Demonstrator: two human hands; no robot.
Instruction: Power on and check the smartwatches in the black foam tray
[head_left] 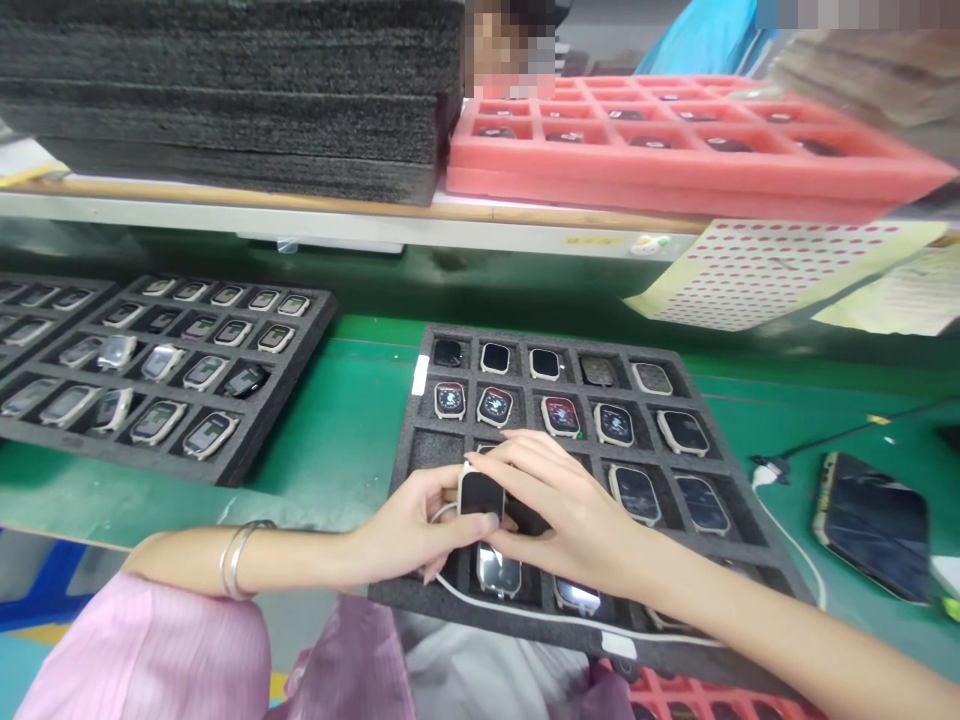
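Observation:
A smartwatch [481, 495] with a dark screen and pale frame is held over the black foam tray [442, 448]. My left hand [420, 520] is closed on it, thumb across the lower screen. My right hand [562, 500] reaches over the tray, its fingertips at the watch's upper edge and its thumb by the lower right side. A white cable [525, 607] loops by my left fingers and runs along the tray's front; its end at the watch is hidden. Other watches sit in the tray's pockets, several with lit screens [495, 405]. My right hand covers some pockets.
More watch-filled foam trays [259, 450] lie at the left. A smartphone [870, 525] rests on the green table [337, 400] at the right, near a cable connector [766, 474]. The shelf above holds stacked black foam [225, 110] and a pink foam tray [637, 185]. A person is partly visible behind.

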